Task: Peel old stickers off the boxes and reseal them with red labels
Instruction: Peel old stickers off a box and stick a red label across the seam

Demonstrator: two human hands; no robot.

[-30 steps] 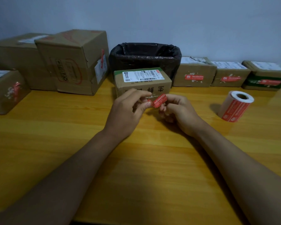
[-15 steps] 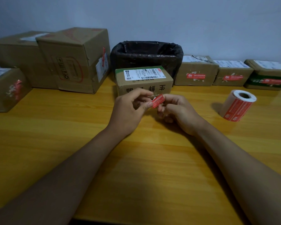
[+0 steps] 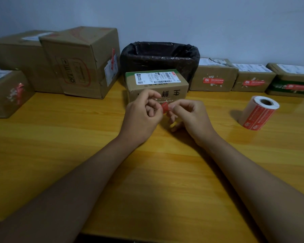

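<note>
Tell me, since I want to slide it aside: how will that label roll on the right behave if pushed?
The label roll lies tilted on its curved side on the table, so a nudge would probably set it rolling. Its core is hollow, so it is likely light. No loose tail shows, so unwinding seems unlikely.

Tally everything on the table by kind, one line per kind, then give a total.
Cardboard boxes: 7, three at the left, one in front of the hands, three at the right
Bin with black liner: 1
Roll of red labels: 1
Red sticker pinched between both hands: 1
Total: 10
</note>
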